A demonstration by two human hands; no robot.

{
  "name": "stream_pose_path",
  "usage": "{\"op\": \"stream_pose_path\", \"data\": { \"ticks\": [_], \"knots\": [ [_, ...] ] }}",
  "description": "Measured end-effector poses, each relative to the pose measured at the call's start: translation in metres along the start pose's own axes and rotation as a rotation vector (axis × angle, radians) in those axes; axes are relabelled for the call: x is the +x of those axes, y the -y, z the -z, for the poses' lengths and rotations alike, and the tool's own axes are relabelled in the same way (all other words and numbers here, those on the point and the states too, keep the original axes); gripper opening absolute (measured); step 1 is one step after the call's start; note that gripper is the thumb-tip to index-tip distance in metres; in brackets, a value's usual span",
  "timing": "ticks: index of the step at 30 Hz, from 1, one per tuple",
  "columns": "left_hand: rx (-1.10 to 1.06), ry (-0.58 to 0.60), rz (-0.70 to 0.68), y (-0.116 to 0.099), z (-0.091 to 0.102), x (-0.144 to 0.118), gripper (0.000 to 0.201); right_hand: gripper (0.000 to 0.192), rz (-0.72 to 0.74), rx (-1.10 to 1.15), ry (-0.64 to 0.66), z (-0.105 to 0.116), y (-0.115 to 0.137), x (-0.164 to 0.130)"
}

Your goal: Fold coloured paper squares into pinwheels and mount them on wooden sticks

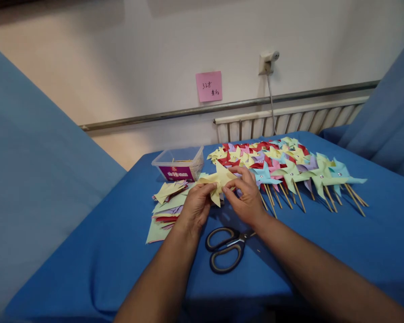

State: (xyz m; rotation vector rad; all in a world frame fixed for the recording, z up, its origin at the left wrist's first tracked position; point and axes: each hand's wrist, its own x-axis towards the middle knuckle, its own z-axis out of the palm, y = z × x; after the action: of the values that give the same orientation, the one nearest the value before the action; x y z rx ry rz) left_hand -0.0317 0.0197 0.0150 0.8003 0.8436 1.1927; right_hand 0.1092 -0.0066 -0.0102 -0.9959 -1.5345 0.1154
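Between my two hands is a pale yellow paper pinwheel [218,179], held up above the table with its blades folded. The fingers of my left hand [198,202] pinch its left and lower side. At its right side, my right hand [245,195] grips it with thumb and fingertips. The fingers cover part of its centre, and I see no stick on it. Below my hands lies a pair of scissors [227,249] with dark handles, its blades partly hidden by my right forearm. Left of my hands are stacked coloured paper pieces [166,211].
Many finished pinwheels [291,172] on wooden sticks lie in rows at the right and back. A clear plastic box [178,163] with a purple label stands at the back left. Blue cloth covers the table [131,224]. A pink note [209,86] is on the wall.
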Motion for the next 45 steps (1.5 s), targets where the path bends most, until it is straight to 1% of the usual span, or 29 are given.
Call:
{"op": "stream_pose_path", "data": {
  "ticks": [4, 9, 16, 23, 29, 36, 45],
  "knots": [
    [0.022, -0.002, 0.006, 0.001, -0.001, 0.000, 0.030, 0.011, -0.049, -0.001, 0.011, 0.000, -0.002, 0.002],
    [0.042, 0.010, 0.013, 0.003, 0.001, 0.002, 0.032, 0.013, -0.108, -0.004, 0.002, -0.003, -0.007, 0.002],
    [0.055, 0.032, 0.015, 0.005, 0.003, 0.004, 0.034, 0.014, -0.154, -0.010, -0.010, -0.005, -0.010, 0.001],
    [0.074, 0.022, 0.008, 0.005, 0.003, 0.004, 0.034, 0.015, -0.160, -0.010, -0.013, -0.005, -0.010, 0.001],
    [0.108, -0.013, 0.024, 0.005, 0.004, 0.005, 0.034, 0.014, -0.165, -0.030, -0.018, -0.005, -0.010, 0.002],
    [0.110, -0.014, 0.024, 0.005, 0.002, 0.004, 0.032, 0.012, -0.075, -0.069, -0.034, -0.004, -0.007, 0.001],
    [0.117, -0.016, 0.015, 0.004, -0.002, 0.002, 0.032, 0.012, -0.140, -0.066, -0.019, -0.005, -0.007, 0.001]
  ]
}}
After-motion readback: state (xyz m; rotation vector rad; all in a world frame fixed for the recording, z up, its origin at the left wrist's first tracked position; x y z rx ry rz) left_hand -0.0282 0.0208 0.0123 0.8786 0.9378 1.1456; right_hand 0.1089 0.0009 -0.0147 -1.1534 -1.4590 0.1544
